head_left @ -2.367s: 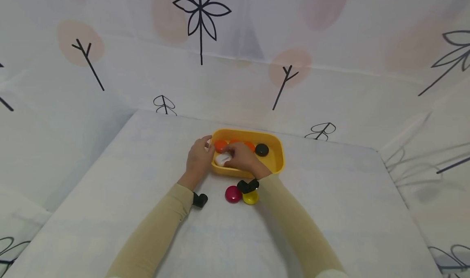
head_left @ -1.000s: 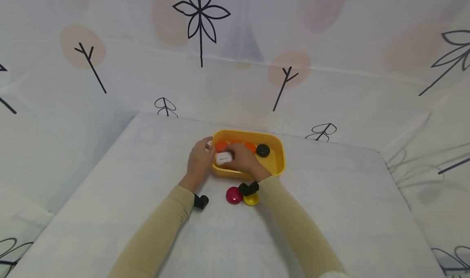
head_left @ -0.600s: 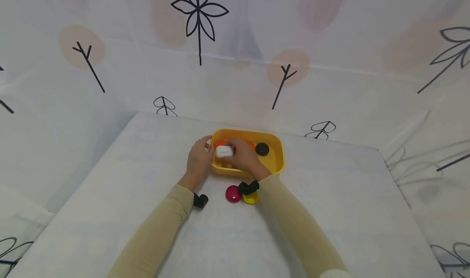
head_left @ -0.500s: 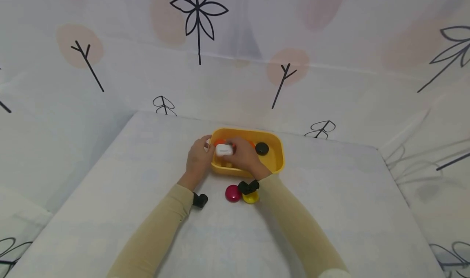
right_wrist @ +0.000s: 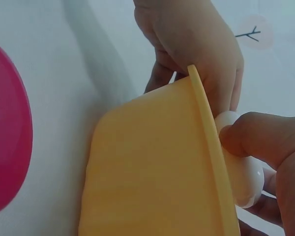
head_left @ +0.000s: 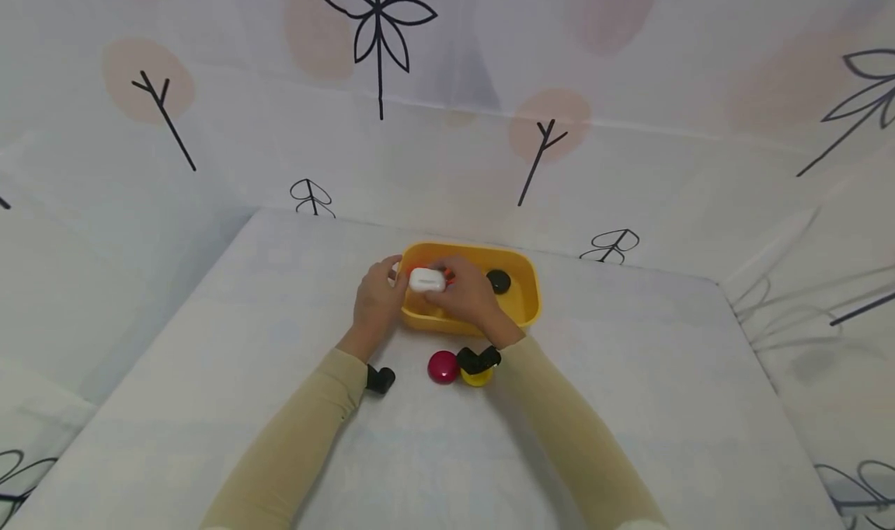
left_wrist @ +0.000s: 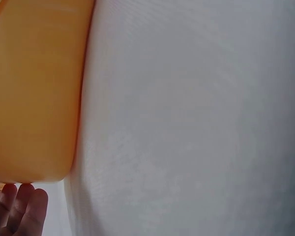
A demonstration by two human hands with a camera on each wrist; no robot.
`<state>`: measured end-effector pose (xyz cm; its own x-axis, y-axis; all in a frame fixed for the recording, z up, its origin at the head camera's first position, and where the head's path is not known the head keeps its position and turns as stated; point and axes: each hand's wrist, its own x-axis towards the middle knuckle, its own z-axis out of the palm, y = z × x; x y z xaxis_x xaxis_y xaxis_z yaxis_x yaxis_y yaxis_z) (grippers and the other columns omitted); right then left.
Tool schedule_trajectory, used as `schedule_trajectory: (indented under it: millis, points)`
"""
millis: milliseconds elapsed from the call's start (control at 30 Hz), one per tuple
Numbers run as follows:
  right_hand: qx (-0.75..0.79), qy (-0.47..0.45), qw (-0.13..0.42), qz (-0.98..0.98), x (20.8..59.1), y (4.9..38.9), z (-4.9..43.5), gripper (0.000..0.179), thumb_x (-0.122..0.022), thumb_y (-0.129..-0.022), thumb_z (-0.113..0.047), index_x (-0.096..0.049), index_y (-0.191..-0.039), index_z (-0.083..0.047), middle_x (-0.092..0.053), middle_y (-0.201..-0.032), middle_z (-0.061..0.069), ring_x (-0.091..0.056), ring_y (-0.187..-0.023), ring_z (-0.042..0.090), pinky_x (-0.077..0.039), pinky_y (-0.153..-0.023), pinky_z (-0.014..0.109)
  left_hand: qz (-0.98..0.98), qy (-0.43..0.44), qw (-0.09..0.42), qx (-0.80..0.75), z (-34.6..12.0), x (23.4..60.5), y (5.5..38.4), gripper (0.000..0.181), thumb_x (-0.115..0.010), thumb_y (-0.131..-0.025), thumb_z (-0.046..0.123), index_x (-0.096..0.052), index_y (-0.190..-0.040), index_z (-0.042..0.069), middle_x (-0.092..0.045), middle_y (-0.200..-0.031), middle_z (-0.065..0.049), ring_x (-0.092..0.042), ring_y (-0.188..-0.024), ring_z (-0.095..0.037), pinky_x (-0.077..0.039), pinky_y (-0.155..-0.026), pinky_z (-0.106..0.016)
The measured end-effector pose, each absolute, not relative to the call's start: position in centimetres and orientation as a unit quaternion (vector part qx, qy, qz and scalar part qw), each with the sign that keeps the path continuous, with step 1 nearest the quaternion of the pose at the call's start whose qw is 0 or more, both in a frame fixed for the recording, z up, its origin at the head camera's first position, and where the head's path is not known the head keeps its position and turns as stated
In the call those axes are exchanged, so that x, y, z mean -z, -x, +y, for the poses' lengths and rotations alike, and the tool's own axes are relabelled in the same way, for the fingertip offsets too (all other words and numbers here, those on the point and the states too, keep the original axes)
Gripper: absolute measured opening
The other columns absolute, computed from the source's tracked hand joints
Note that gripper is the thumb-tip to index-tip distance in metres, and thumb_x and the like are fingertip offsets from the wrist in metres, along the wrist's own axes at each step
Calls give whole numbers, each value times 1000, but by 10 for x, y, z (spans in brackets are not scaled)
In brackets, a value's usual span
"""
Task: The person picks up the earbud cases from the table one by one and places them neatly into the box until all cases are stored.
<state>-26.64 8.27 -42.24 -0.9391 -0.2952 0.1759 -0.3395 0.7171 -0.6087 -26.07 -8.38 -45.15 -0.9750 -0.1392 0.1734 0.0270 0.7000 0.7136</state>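
A yellow plastic bin (head_left: 520, 312) sits on the white-covered table. My left hand (head_left: 376, 305) holds the bin by its left end; in the left wrist view, its fingertips (left_wrist: 33, 209) touch the outside wall. Over the bin's left part, my right hand (head_left: 464, 291) pinches a small rounded white case (head_left: 427, 280), like an earbud case, between thumb and fingers. In the right wrist view the white case (right_wrist: 243, 172) is raised at rim height. Inside the bin lie a black round disc (head_left: 499, 281) and orange discs, mostly hidden by the right hand and the case.
In front of the bin, a crimson round disc (head_left: 444, 367) lies on the table (head_left: 664, 390) beside a yellow one (head_left: 477, 377), partly hidden by the right wrist camera (head_left: 478, 359). A patterned cloth wall (head_left: 454, 180) rises behind the bin.
My right hand has lifted the white case from low in the bin's front left corner, upward and slightly toward the back. The left hand stays on the bin's end.
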Motion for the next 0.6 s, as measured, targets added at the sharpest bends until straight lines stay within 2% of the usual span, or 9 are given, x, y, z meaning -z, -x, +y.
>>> schedule_trajectory:
  millis: [233, 600]
  points:
    - [-349, -172, 32, -921, 421, 258, 86, 47, -71, -66, -42, -54, -105, -20, -53, -101, -6, -51, -91, 16, -45, -76, 30, -914, -33, 108, 390, -84, 453, 262, 40, -45, -85, 32, -47, -124, 23, -53, -94, 0, -49, -77, -15, -44, -64, -27]
    - [-345, -173, 43, -922, 423, 251, 90, 46, -71, -67, -38, -55, -106, -21, -53, -103, -7, -49, -89, 12, -46, -77, 29, -911, -38, 114, 395, -82, 455, 263, 40, -47, -85, 30, -47, -125, 23, -51, -92, 1, -48, -73, -15, -44, -59, -24]
